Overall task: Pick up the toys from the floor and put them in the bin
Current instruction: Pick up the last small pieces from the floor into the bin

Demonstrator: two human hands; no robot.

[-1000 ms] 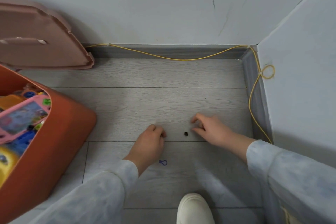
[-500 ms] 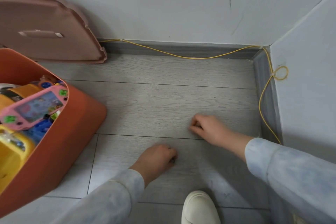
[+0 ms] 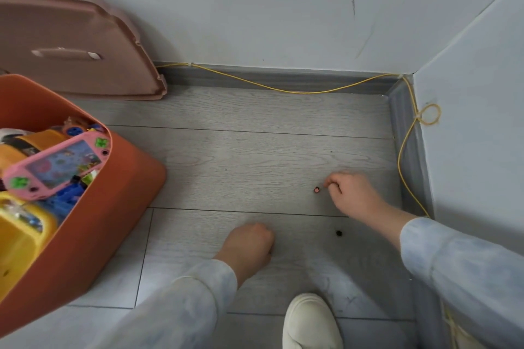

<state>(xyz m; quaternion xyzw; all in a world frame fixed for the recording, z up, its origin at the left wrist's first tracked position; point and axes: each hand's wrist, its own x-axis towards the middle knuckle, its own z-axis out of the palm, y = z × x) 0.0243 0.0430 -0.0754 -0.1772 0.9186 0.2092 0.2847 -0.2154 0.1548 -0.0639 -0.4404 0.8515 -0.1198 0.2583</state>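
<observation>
An orange bin point(image 3: 113, 221) stands at the left, holding a pink handheld game toy point(image 3: 56, 164) and several other toys. My left hand point(image 3: 249, 246) rests as a fist on the grey floor in the lower middle. Its curled fingers cover the spot where a small blue loop lay, and the loop itself is hidden. My right hand point(image 3: 351, 195) is further right with its fingers curled and its thumb and forefinger drawn together. A tiny pink piece point(image 3: 316, 190) lies just left of those fingertips, apart from them. A small black piece point(image 3: 338, 233) sits on the floor below the right wrist.
A pink lid point(image 3: 71, 51) leans on the back wall behind the bin. A yellow cable point(image 3: 283, 91) runs along the skirting and down the right wall. My white shoe point(image 3: 312, 323) is at the bottom edge. The room's corner closes in at right.
My left hand dropped onto the blue loop, which is out of sight now. My right hand shifted and a pink piece shows beside its fingertips. The view turned left, showing more of the bin.
</observation>
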